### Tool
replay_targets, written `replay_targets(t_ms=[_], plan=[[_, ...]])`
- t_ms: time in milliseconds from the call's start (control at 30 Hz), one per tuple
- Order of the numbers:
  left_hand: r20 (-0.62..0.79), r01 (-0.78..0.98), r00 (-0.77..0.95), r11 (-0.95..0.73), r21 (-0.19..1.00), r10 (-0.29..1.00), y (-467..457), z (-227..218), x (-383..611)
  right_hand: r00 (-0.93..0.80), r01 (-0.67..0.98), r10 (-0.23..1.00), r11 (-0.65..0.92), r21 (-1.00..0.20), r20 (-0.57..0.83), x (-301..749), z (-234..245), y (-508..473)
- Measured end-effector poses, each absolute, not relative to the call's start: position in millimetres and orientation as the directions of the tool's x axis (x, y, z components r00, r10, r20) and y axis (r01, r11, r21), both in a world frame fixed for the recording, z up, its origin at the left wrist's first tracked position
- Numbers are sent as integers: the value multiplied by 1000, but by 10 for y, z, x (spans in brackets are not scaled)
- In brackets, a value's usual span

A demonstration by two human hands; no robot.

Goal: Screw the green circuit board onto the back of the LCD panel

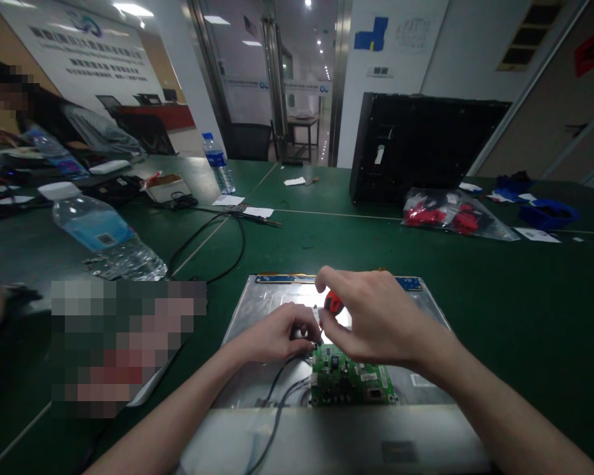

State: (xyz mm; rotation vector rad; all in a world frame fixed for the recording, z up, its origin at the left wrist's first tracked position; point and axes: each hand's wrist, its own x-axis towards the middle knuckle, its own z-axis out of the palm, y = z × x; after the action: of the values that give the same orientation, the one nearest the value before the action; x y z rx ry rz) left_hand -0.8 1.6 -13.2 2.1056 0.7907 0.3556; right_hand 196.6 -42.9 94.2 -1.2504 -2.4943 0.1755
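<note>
Screwdriver with a red-and-black handle (pixel 333 302) sits clamped in the grip of the right hand (pixel 373 313), beside the curled left hand (pixel 282 333), whose hold I can't tell, at the far-left corner of a green rectangular circuit board (pixel 351 377) running left-to-right on a silver metal panel (pixel 257 309).

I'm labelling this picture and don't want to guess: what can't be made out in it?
All in the head view:
- The tip of the red-and-black tool in the right hand: too small among the fingers.
- What the left hand pinches, if anything: hidden by its own fingers.
- The green circuit board's upper right part: behind the right hand.
- The grey cable's lower end: cut off by the bottom edge.
</note>
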Motion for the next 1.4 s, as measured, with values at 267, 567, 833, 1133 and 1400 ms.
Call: replay_targets(t_ms=[267, 567, 833, 1133, 1400], plan=[[-37, 418, 766, -453, 787, 642, 18, -103, 1, -548, 777, 801, 594, -208, 241, 1961, 936, -421], [-7, 372, 782, -457, 808, 624, 16, -77, 13, -538, 786, 815, 577, -223, 213, 1978, 947, -422], [-13, 366, 774, -432, 824, 632, 25, -93, 17, -567, 736, 788, 615, -282, 238, 1970, 937, -406], [-45, 382, 751, -378, 843, 659, 8, -133, 5, -570, 746, 779, 624, -233, 262, 1970, 922, -400], [-16, 329, 783, -392, 859, 621, 21, -150, 8, -589, 730, 769, 638, -244, 247, 1976, 941, -419]])
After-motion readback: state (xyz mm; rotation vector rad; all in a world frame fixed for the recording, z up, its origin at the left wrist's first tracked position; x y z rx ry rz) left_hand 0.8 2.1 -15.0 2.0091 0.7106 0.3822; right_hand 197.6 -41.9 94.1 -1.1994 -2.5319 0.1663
